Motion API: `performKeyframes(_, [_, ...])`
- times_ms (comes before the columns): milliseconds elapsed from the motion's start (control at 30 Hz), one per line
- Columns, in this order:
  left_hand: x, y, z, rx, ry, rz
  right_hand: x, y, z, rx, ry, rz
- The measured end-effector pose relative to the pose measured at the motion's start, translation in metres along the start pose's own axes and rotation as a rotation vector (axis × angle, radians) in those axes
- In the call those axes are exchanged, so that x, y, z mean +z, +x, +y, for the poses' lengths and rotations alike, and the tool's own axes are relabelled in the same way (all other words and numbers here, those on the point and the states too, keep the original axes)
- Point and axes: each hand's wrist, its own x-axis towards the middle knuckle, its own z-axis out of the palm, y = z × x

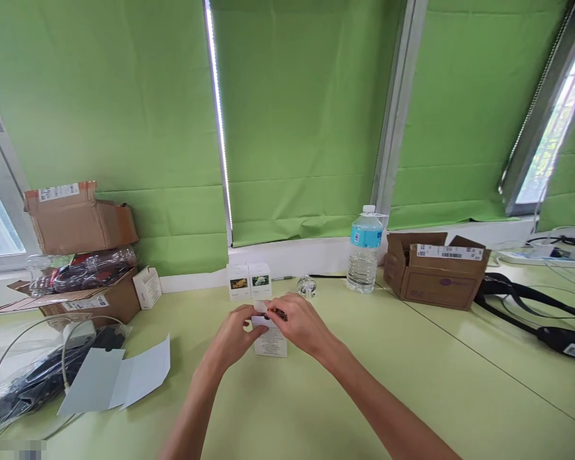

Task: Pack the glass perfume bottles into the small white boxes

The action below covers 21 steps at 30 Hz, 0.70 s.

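Note:
A small white box (271, 345) with fine print on its side stands on the table, its top flap (261, 306) raised. My left hand (236, 335) pinches the left edge of the box near its top. Over the opening, my right hand (301, 324) has its fingers closed round a small dark brown object (278, 314), mostly hidden by the fingers. Just behind are two white boxes side by side, one with a yellow flower picture (239, 283) and one with a white flower picture (260, 282). A clear glass ornament (306, 286) sits right of them.
A large water bottle (364, 255) and an open cardboard box (436, 275) stand at the back right, near black straps (517, 300). To the left are stacked cardboard boxes (81, 223), folded white card (119, 377), a small white carton (147, 289) and a bagged black item (23, 383).

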Motion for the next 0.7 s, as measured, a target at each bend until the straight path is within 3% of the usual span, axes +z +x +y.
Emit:
performKeyframes(200, [-0.0009, -0.0011, 0.0035, 0.011, 0.007, 0.022, 0.0021, -0.0004, 0.0003, 0.119, 0.009, 0.004])
performKeyframes(700, [0.0017, -0.0013, 0.0019, 0.012, 0.005, -0.004, 0.0039, -0.0039, -0.0036, -0.037, -0.146, -0.038])
